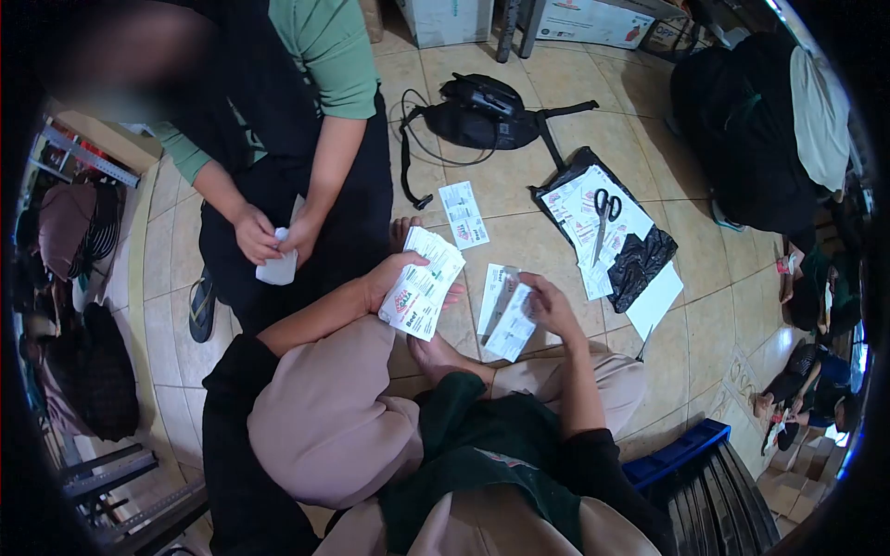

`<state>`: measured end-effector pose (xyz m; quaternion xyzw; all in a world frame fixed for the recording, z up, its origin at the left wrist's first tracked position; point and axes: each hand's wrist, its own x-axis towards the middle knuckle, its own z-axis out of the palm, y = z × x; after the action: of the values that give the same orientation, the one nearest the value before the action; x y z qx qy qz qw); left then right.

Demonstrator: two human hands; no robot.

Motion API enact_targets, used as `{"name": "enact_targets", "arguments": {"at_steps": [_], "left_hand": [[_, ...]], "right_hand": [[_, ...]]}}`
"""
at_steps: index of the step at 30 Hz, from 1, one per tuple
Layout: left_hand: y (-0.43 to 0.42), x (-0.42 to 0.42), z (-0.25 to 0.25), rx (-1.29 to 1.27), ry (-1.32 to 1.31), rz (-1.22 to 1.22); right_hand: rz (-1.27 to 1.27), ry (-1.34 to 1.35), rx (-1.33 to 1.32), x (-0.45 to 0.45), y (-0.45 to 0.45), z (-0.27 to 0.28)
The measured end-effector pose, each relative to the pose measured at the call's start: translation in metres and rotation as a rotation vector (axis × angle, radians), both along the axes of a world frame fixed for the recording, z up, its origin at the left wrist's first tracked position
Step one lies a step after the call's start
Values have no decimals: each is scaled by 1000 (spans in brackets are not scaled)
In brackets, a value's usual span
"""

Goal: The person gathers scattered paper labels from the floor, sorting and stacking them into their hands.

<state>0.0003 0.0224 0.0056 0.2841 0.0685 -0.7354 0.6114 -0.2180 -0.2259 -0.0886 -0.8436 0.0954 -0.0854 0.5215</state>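
My left hand (378, 280) grips a stack of printed labels (425, 283), white with a red logo and the word "Beef". My right hand (551, 310) pinches a single printed label (512, 326) by its upper edge, low over the floor. Partly behind it lies another printed label (489, 289) on the tiles. Beyond the two hands, one more label (463, 215) rests flat on the floor. To the right, scissors with black handles (606, 215) lie on printed sheets (579, 208) on top of a black plastic bag (642, 264).
A person in green sleeves (324, 60) sits at the left, holding something white (276, 267). A black waist bag (482, 116) with straps lies ahead. Boxes (593, 23) stand at the back. A blue-rimmed crate (681, 454) is near my right side, and other people sit farther right.
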Motion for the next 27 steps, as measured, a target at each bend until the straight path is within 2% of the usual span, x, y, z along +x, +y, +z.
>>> {"name": "enact_targets", "arguments": {"at_steps": [1, 3, 4, 6, 7, 10, 11, 13, 17, 19, 22, 24, 27], "left_hand": [[0, 0, -2, -5, -3, -9], [0, 1, -3, -24, 23, -17], [-1, 1, -3, -39, -14, -32], [-1, 1, -8, -39, -54, -34], [-3, 0, -12, -41, -87, -33], [-7, 1, -25, 79, -239, -106], [-10, 0, -27, 80, -244, -112], [-16, -5, -26, 161, -361, -101], [-27, -17, -15, 198, -447, -129], [-31, -17, -13, 183, -428, -156], [-35, -13, -10, 141, -219, -104], [-34, -13, -11, 158, -250, -103], [-32, -13, -19, 179, -274, -113]], "right_hand": [[58, 10, -107, 9, 3, 7], [-24, 139, -585, 17, 15, 15], [-31, 134, -585, 24, 23, 17], [-287, -134, -252, 39, 43, 21], [-324, -23, 170, 43, 59, 28], [-218, 96, 657, 57, 97, 45], [-177, 190, 745, 60, 104, 56], [-252, 39, 810, 66, 126, 70], [-369, 95, 822, 62, 128, 75], [-380, 36, 896, 59, 125, 65], [-420, 3, 978, 50, 113, 60], [-393, -18, 990, 46, 100, 43], [-323, -25, 1183, 39, 85, 48]]}}
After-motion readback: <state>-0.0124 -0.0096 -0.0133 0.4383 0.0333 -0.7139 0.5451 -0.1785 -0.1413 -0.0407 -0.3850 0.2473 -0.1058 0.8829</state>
